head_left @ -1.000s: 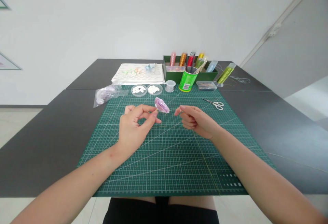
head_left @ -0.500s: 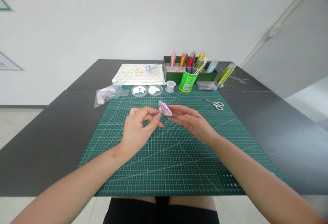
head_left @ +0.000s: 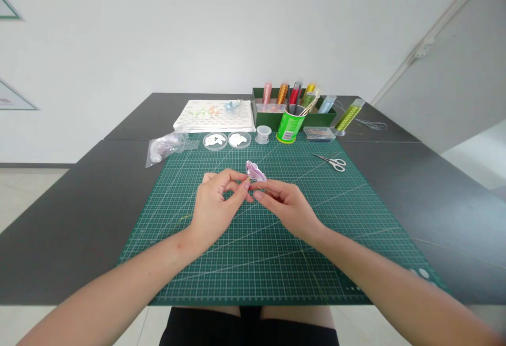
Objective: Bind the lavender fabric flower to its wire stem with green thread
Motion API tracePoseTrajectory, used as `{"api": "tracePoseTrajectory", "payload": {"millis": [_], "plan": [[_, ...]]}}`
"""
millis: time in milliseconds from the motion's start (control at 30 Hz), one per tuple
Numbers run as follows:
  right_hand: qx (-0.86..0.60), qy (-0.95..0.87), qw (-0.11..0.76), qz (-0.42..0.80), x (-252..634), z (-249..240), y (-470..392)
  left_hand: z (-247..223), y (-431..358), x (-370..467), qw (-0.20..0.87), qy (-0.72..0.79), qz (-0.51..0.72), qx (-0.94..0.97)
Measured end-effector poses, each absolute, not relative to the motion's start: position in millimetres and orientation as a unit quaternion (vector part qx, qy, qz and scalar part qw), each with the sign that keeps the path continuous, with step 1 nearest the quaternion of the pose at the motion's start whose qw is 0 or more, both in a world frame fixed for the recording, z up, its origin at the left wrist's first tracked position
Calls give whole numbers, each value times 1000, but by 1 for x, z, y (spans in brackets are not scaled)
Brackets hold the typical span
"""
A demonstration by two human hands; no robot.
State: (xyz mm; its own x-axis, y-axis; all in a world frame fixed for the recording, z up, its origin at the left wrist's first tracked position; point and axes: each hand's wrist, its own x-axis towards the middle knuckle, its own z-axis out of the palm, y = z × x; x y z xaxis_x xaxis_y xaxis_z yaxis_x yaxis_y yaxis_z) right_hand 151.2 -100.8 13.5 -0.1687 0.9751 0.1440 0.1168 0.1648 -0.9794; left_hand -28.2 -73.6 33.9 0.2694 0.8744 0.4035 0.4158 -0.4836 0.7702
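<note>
Green mat [head_left: 245,267], lilac flower [head_left: 255,171] above, barcoded green can [head_left: 291,123] behind

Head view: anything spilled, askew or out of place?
Nothing looks spilled. Slightly untidy: loose strands trail on the black table right of the green-yellow spool. That spool appears tilted, though lens distortion may explain it.

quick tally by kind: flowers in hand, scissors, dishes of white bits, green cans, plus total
Flower: 1
Scissors: 1
Dishes of white bits: 2
Green can: 1
Total: 5
</note>
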Motion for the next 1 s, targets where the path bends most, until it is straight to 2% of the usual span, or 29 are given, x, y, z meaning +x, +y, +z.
{"api": "tracePoseTrajectory", "payload": {"millis": [133,267,367,633,1000], "plan": [[-469,-711,445,277,149,20,-112,33,-68,-30,276,444,419,742],[-387,-784,466,138,158,35,-120,32,-64,-31,305,452,405,734],[-317,-829,453,83,168,41,-119,31,-62,-30,323,456,393,731],[-310,-813,461,173,187,55,-113,28,-71,-24,318,407,295,804],[-453,-716,446,289,188,49,-101,28,-79,-24,316,318,227,865]]}}
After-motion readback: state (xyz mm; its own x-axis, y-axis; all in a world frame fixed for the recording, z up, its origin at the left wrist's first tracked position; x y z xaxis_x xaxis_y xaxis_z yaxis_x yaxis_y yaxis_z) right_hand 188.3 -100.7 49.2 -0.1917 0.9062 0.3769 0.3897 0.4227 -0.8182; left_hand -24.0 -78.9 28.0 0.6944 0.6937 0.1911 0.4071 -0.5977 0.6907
